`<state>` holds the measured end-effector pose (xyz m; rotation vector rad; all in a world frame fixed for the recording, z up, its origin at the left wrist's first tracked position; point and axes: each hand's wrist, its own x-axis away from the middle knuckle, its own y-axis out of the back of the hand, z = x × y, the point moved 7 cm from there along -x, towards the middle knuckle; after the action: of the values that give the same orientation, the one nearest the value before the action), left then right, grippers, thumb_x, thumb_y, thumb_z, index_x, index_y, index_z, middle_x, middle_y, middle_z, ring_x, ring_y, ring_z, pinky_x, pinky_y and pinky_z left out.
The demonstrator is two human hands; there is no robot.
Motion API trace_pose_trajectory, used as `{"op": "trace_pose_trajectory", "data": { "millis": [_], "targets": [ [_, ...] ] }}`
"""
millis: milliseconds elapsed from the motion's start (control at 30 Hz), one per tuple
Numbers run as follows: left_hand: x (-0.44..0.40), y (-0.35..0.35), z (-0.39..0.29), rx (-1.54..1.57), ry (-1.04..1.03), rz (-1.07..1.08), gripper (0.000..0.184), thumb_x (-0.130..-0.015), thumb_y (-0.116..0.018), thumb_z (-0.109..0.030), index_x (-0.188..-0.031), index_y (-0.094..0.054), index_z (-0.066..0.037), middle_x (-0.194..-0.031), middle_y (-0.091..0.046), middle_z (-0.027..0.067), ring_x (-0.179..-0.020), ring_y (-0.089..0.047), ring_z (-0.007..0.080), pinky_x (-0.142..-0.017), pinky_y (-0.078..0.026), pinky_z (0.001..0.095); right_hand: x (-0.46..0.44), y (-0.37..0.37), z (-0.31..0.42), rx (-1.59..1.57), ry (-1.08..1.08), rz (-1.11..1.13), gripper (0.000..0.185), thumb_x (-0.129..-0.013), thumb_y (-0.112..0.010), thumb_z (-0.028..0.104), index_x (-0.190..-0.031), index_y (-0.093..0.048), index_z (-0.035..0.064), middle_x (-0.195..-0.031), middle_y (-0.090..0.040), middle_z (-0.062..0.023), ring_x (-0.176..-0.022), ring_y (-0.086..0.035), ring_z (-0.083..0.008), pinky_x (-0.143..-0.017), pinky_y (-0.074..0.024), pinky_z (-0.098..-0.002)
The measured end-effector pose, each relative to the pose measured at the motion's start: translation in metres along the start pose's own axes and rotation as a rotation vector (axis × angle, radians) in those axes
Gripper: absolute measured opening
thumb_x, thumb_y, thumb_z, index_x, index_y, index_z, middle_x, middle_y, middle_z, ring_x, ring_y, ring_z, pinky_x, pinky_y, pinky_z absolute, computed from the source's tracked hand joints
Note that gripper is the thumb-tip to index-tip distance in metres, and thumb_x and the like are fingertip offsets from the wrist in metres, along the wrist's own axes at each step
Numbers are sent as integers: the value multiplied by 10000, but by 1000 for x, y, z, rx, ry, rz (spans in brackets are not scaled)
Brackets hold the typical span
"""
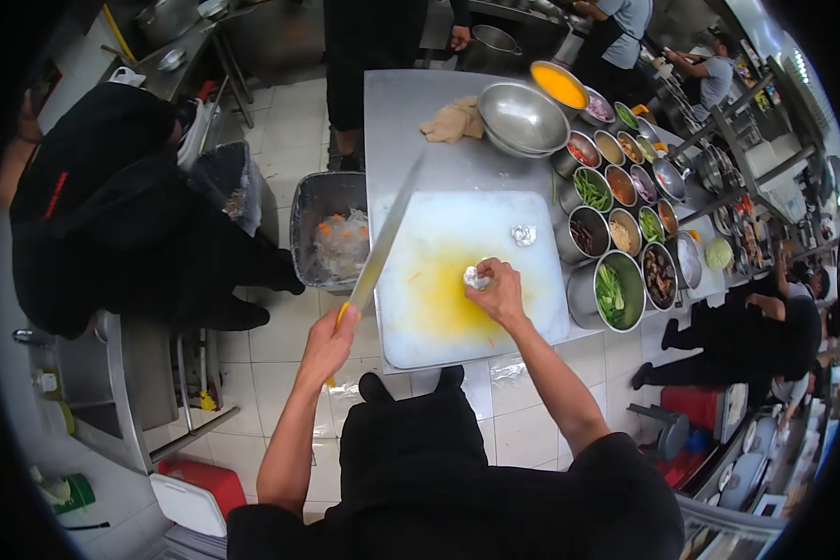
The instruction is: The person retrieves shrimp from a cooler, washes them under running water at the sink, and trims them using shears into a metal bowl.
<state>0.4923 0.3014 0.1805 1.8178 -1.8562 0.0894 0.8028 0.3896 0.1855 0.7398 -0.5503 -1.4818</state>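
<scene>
A commercial kitchen: a long knife [383, 248] by the cutting board [439, 289], metal tubs [581, 301] of prepared vegetables right of that board.

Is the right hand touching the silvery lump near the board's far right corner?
Apart: the head view shows bare cutting board between the right hand and that silvery lump.

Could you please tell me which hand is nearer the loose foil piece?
Right. The right hand is just on the near side of the foil piece; the left hand, gripping a knife, is farther away, left of the cutting board.
</scene>
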Motion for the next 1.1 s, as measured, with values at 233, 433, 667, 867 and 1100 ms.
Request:
{"op": "trace_pose_trajectory", "data": {
  "millis": [233, 433, 667, 867, 1100],
  "targets": [
    [73, -11, 51, 555, 356, 128, 478, -937, -430, -513, -790, -494, -62, -556, -424, -5, -364, -341, 57, -327, -294, 220, 26, -46, 79, -72, 275, -185, 261, -619, -717, 94, -848, -611, 28, -852, -624, -112, -856, -563, -300, -780, -448, -404],
    [83, -36, 63, 656, 468, 190, 480, -932, -439, -515, -761, -475, -68, -535, -418, 0, -357, -361, 77, -324, -322, 234, 24, -47, 84, 24, 287, -110, 253, -703, -741, 141, -922, -660, 43, -913, -635, -148, -901, -572, -319, -785, -466, -397],
    [56, -70, 74, 629, 424, 264, 498, -920, -454, -523, -719, -448, -68, -529, -416, -2, -364, -371, 76, -322, -315, 241, 22, -58, 77, 75, 170, 75, 208, -776, -686, 87, -984, -693, 78, -967, -644, -152, -919, -597, -301, -763, -488, -365],
    [55, -73, 80, 625, 404, 313, 501, -924, -447, -521, -716, -451, -65, -525, -415, 1, -367, -377, 74, -321, -312, 245, 21, -58, 75, 65, 185, 95, 209, -785, -680, 75, -993, -700, 93, -948, -650, -153, -874, -615, -292, -728, -495, -352],
    [66, -65, 79, 585, 343, 323, 511, -936, -430, -506, -710, -456, -48, -522, -415, 7, -367, -385, 74, -319, -315, 246, 16, -58, 75, 62, 202, 85, 196, -786, -680, 70, -980, -704, 81, -924, -655, -157, -862, -618, -291, -710, -498, -345]
  ]
}}
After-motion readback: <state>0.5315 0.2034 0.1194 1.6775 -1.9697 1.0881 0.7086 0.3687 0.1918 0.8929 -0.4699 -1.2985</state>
